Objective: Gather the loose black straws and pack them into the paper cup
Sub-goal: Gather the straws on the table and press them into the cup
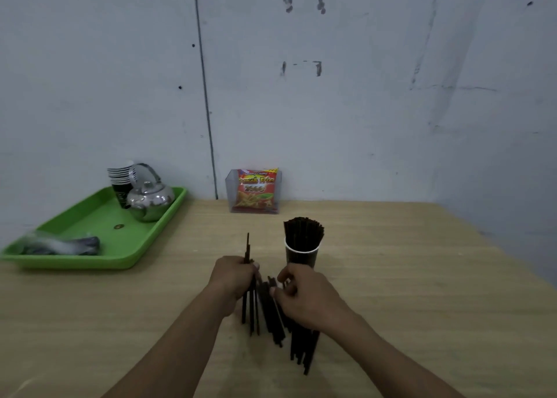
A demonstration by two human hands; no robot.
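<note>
A dark paper cup [301,257] with a white rim stands upright on the wooden table, packed with a bundle of black straws [303,234] sticking out of its top. Just in front of it, my left hand [233,277] grips a few black straws [247,248] whose ends poke up past my fingers. My right hand [304,298] rests over a loose pile of black straws [272,316] lying on the table, fingers curled and pinching at them. More straws fan out toward me from under that hand.
A green tray [99,231] at the left holds a metal teapot [149,200], a stack of paper cups [120,177] and a plastic wrapped bundle [63,245]. A clear box with a snack packet [256,191] stands against the wall. The table's right edge runs diagonally.
</note>
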